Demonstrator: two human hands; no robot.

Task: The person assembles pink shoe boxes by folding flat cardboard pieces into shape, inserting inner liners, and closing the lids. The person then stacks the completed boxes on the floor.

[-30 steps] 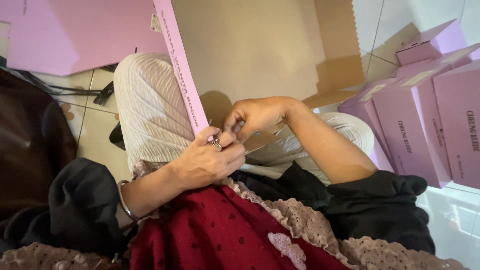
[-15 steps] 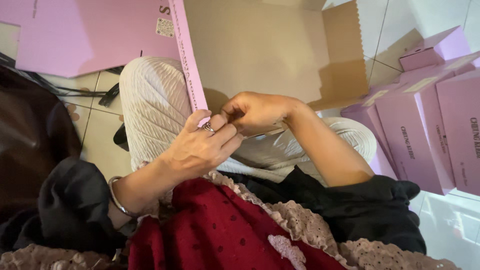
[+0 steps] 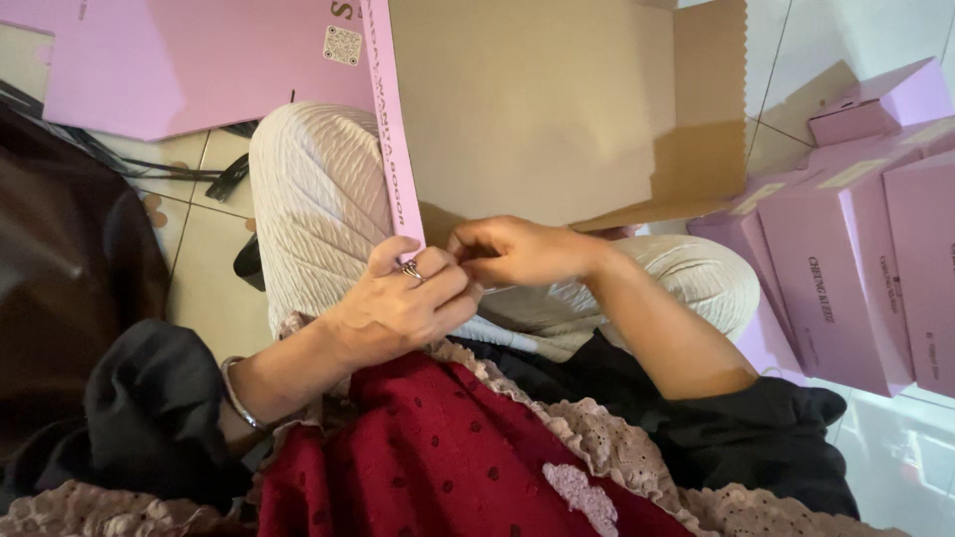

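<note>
A flat pink cardboard box blank [image 3: 557, 109] with a brown inside rests on my lap, over my knees in cream ribbed trousers. My left hand [image 3: 403, 298], wearing a ring and a bracelet, grips the near end of the box's pink side flap [image 3: 391, 129]. My right hand [image 3: 517, 251] pinches the near edge of the brown panel right beside it. Both sets of fingers meet at the box's near corner. What lies under the fingertips is hidden.
Several folded pink boxes [image 3: 846, 268] stand stacked at the right. Another flat pink blank [image 3: 189, 65] lies on the tiled floor at the upper left. Black cables [image 3: 214, 177] lie on the tiles. A dark brown bag [image 3: 60, 278] sits at my left.
The box blank has shifted lower and nearer in view. My hands have stayed together at its near corner, the left hand's fingers curling tighter on the pink flap.
</note>
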